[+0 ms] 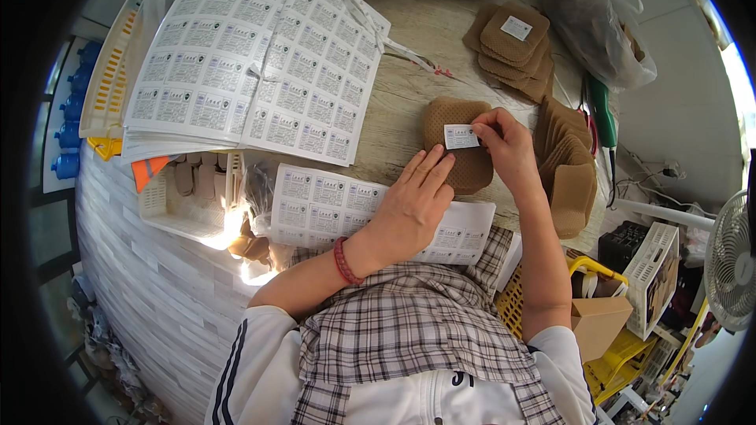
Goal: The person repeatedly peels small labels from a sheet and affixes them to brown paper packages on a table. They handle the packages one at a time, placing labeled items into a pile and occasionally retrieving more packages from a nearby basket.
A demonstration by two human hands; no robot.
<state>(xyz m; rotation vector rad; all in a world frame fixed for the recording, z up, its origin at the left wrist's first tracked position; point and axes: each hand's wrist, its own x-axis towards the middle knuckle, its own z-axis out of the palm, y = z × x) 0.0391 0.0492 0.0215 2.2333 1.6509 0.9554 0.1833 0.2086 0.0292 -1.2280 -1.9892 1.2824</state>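
A brown, dotted pad (472, 171) with rounded corners lies on the table in front of me. On its upper part sits a small white printed label (457, 137), whose right edge is pinched between the thumb and fingers of my right hand (512, 151). My left hand (411, 212) rests with fingers stretched out, their tips on the pad's left side just below the label. Its palm is over a sheet of printed labels (315, 203) at the table's near edge, hiding the sheet's middle. I cannot tell whether the label is fully stuck down.
A thick stack of label sheets (260, 55) covers the table's left side. Brown pads (516, 35) are piled at the far right, the top one labelled; a leaning row of pads (568, 161) stands nearer. Plastic bags (602, 31), a green-handled tool (602, 114) and a fan (732, 260) are on the right.
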